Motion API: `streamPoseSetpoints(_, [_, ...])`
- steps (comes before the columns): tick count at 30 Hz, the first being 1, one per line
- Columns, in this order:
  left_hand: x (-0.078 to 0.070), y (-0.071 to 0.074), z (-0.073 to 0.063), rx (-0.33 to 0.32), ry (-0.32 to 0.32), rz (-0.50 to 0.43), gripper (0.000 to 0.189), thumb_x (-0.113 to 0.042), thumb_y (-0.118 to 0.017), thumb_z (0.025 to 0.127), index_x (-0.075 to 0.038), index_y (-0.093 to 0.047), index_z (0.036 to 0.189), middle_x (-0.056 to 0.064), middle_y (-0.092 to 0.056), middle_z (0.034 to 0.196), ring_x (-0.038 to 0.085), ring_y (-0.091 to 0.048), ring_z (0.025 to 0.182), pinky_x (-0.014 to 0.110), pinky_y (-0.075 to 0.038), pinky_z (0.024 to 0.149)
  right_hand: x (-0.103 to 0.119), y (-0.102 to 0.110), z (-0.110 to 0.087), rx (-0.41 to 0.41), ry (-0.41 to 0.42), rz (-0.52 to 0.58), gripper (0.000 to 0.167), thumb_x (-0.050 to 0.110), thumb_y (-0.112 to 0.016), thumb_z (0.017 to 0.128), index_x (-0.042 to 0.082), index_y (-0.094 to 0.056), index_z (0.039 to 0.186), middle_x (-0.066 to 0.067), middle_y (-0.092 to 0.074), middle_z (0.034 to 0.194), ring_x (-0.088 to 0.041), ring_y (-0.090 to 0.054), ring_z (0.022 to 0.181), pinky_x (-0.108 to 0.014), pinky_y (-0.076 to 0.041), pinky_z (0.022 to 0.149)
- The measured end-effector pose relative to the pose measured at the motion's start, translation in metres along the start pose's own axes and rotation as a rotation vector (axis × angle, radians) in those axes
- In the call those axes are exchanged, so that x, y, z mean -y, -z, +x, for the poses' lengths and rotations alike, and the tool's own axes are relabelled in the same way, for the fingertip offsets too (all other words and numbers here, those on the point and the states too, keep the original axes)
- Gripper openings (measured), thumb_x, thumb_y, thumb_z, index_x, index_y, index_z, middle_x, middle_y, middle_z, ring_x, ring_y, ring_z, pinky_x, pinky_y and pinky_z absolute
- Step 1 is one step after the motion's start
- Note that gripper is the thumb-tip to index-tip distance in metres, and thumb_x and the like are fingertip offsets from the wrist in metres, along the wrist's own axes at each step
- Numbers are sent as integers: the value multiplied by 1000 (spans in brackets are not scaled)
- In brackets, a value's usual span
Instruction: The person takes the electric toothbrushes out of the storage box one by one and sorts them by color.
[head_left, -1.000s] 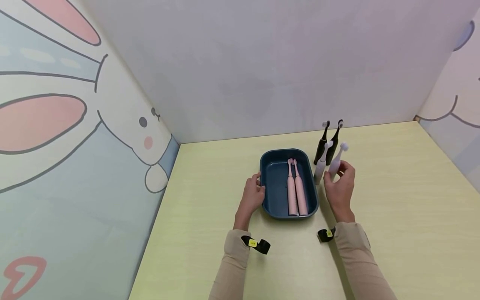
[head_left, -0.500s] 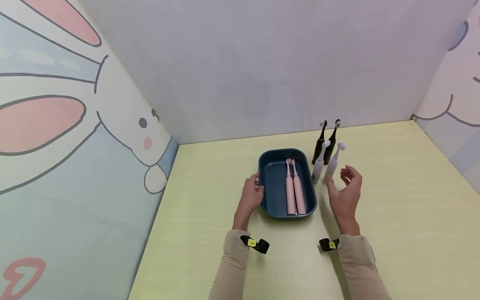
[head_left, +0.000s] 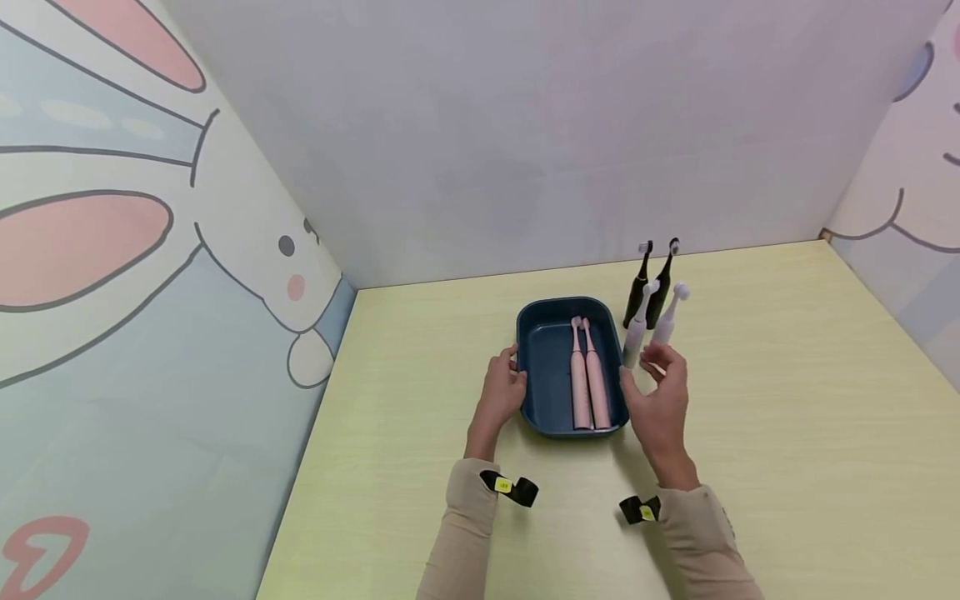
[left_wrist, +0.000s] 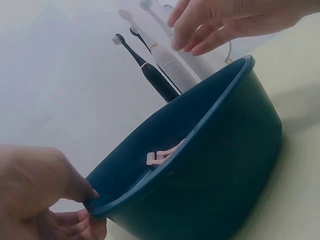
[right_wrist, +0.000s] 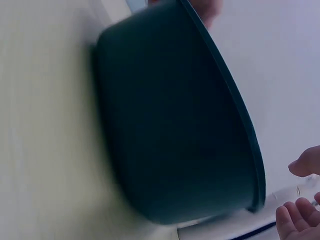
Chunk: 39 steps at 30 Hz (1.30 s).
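A dark blue plastic basin (head_left: pixel 550 375) stands on the table with two pink electric toothbrushes (head_left: pixel 580 387) lying side by side in it. My left hand (head_left: pixel 502 387) pinches the basin's left rim, thumb over the edge and fingers outside, as the left wrist view shows. Just off the right rim, my right hand (head_left: pixel 660 408) is held with thumb and fingers apart and nothing between them. Beyond its fingertips, two white electric toothbrushes (head_left: pixel 635 337) stand upright, their lower parts partly hidden by the hand in the head view. Behind them stand two black electric toothbrushes (head_left: pixel 636 298).
The pale wood-grain table (head_left: pixel 420 358) meets a plain back wall (head_left: pixel 525 167) close behind the black toothbrushes. A side wall with a painted rabbit (head_left: pixel 247 242) borders the table on the left. Another painted wall rises at the right.
My right hand has let go of the right-hand white toothbrush, which stays standing, and has come back left and nearer to the basin's right rim. The left hand stays at the basin.
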<state>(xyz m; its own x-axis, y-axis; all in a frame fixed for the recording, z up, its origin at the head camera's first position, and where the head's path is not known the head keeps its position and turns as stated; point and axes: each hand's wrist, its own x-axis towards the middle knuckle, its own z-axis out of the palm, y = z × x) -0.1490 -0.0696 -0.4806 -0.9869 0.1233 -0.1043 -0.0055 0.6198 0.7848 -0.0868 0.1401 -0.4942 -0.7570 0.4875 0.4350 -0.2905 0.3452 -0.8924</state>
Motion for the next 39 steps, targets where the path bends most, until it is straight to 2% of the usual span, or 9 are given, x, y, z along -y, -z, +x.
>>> streamPoseSetpoints(3, [0,0,1,3,4,-3,49,-8,-49,97,-8,-39,145,13,-49,110,18,-57,92,32,-49,79,4,-9,-6,71,53,-30,55,-9,-70,78,-8,-45,127,-22,-52,117,-26,-53,106,-15,-44,92])
streamPoseSetpoints(7, [1,0,1,9,5,-17,50,-8,-49,97,-8,-38,145,13,-49,111,18,-57,91,31,-49,78,11,-19,-8,177,73,-55,55,-8,-69,79,-9,-43,128,-25,-49,119,-31,-53,109,-32,-47,94])
streamPoseSetpoints(9, [1,0,1,9,3,-23,50,-8,-49,97,-8,-38,145,13,-49,112,18,-57,90,30,-49,77,14,-23,-7,240,39,-65,57,-8,-68,80,-9,-41,130,-25,-47,122,-33,-52,111,-43,-46,94])
streamPoseSetpoints(13, [0,1,1,11,4,-27,50,-8,-49,97,-8,-38,146,13,-49,111,17,-56,89,29,-49,75,20,-29,-3,361,-72,-120,60,-4,-67,82,-8,-37,134,-25,-44,124,-37,-53,112,-49,-47,94])
streamPoseSetpoints(17, [0,1,0,11,3,-30,50,-7,-49,96,-7,-38,145,13,-49,110,18,-55,88,29,-48,74,21,-33,3,470,-156,-201,61,0,-64,84,-7,-35,138,-25,-44,128,-38,-55,112,-49,-48,93])
streamPoseSetpoints(24, [-1,2,0,14,8,-25,50,-8,-49,97,-7,-38,145,13,-49,111,18,-55,89,30,-48,75,18,-38,12,668,-244,-337,68,9,-62,89,-8,-26,143,-28,-42,133,-38,-55,113,-50,-48,92])
streamPoseSetpoints(29, [-2,0,0,18,10,-13,50,-9,-49,97,-7,-38,145,12,-49,110,17,-55,88,30,-48,75,14,-40,15,737,-272,-427,67,15,-62,90,-7,-26,143,-28,-46,126,-36,-55,104,-50,-47,88])
streamPoseSetpoints(33, [-2,-1,1,11,6,-8,49,-8,-50,96,-7,-39,145,12,-50,109,17,-55,87,30,-48,74,11,-43,17,748,-263,-452,65,14,-62,90,-6,-28,142,-26,-48,120,-34,-55,98,-48,-48,83])
streamPoseSetpoints(39, [-3,-1,1,8,-2,-15,49,-8,-50,96,-7,-40,144,12,-50,108,17,-55,86,31,-48,74,6,-52,18,751,-224,-486,60,11,-62,89,-5,-34,139,-27,-48,123,-36,-55,101,-49,-48,83])
